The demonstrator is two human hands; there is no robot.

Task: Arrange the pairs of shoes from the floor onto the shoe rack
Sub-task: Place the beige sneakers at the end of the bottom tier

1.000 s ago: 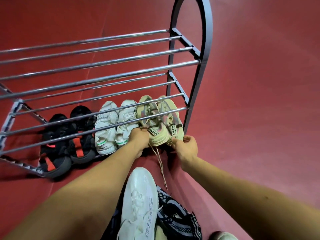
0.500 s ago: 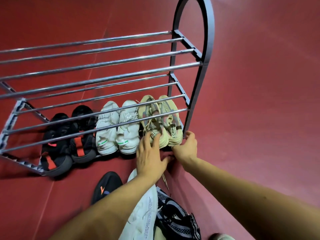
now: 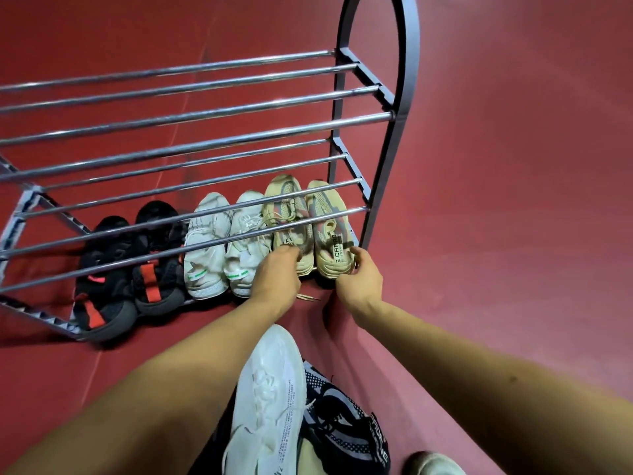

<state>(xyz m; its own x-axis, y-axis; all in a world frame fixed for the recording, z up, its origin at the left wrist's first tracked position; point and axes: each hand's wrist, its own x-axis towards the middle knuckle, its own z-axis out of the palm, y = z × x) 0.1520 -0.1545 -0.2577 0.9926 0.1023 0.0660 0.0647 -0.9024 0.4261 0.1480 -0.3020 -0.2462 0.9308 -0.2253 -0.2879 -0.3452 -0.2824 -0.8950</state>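
We see the shoe rack point(image 3: 376, 132) filling the upper half of the frame, its chrome bars running from the left edge to the arched grey end frame at upper right. On its bottom tier, in the middle of the frame, three pairs stand side by side, toes pointing away from us: black shoes point(image 3: 126, 269) at left, white shoes point(image 3: 219, 248) in the middle, beige shoes point(image 3: 308, 228) at right against the end frame.

At lower centre a white sneaker point(image 3: 267, 399) and a black-and-white knit sneaker point(image 3: 342, 416) lie on the red floor, long axes running up the frame towards the rack, between our forearms and nearer us than either hand.

Our left hand point(image 3: 277, 272) curls over the heel of the left beige shoe; our right hand point(image 3: 359, 279) pinches the heel of the right one. A loose lace end point(image 3: 308, 297) trails on the floor between them.

We judge the next pair lies straight back towards us, roughly equally near both hands.
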